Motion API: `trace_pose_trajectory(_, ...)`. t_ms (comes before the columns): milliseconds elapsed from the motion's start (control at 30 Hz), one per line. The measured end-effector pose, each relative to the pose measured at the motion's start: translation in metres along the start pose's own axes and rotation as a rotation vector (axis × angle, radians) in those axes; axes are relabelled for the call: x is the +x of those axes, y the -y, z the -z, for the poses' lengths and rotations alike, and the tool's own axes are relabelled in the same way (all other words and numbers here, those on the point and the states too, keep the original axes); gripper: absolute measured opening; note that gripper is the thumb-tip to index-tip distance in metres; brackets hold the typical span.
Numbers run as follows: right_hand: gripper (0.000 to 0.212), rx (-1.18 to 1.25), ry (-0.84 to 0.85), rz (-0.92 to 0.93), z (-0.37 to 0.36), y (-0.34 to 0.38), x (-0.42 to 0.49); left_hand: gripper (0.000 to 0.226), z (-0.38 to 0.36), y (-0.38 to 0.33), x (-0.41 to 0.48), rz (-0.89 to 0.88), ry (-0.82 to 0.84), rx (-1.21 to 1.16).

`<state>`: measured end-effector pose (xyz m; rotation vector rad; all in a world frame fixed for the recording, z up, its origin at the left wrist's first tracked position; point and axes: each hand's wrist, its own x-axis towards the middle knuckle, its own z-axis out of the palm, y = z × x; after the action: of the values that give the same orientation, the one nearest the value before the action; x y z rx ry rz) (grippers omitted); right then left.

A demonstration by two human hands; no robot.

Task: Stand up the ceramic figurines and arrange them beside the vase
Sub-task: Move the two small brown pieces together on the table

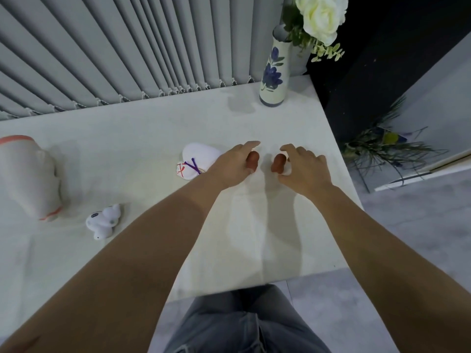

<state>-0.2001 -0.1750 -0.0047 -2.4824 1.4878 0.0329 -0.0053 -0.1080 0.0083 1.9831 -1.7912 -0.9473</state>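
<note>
Table (153,138) bare from hands toward vase (273,80) at 12. White figurine (197,160) crowds 9; blinds (102,52) wall off behind.

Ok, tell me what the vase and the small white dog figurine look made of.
Vase: likely glazed ceramic; cream body with painted blue flowers and a soft sheen. Small dog figurine, lying on its side: probably glazed ceramic or porcelain; smooth, glossy white surface, though plastic can't be ruled out.
</note>
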Motion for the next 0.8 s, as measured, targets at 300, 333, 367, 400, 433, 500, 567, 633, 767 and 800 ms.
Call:
trace_pose_trajectory(300,0.035,0.182,-0.123,0.123,-0.005,-0.003,-0.003,0.030,0.002,0.001,0.008,-0.004,-0.048,0.067)
trace_pose_trajectory(333,0.035,0.198,-0.120,0.130,-0.006,-0.003,-0.001,0.028,0.002,0.000,0.009,0.019,-0.077,0.062)
trace_pose_trajectory(367,0.034,0.217,-0.118,0.134,-0.006,-0.003,0.000,0.028,0.001,-0.001,0.011,0.039,-0.107,0.061)
trace_pose_trajectory(400,0.033,0.235,-0.119,0.133,-0.006,-0.002,0.002,0.029,0.001,-0.002,0.013,0.053,-0.137,0.065)
trace_pose_trajectory(433,0.033,0.252,-0.123,0.130,-0.005,-0.001,0.005,0.029,0.001,-0.003,0.016,0.063,-0.164,0.072)
trace_pose_trajectory(500,0.034,0.273,-0.127,0.117,-0.002,0.001,0.012,0.029,0.002,-0.006,0.023,0.076,-0.204,0.096)
trace_pose_trajectory(567,0.034,0.274,-0.120,0.106,0.002,0.004,0.022,0.029,0.004,-0.011,0.032,0.082,-0.220,0.121)
trace_pose_trajectory(633,0.034,0.274,-0.108,0.095,0.005,0.007,0.031,0.030,0.006,-0.015,0.040,0.085,-0.218,0.143)
trace_pose_trajectory(767,0.036,0.261,-0.047,0.077,0.010,0.011,0.046,0.029,0.009,-0.016,0.053,0.084,-0.175,0.191)
trace_pose_trajectory(800,0.037,0.258,-0.038,0.074,0.010,0.012,0.049,0.030,0.010,-0.016,0.054,0.085,-0.162,0.187)
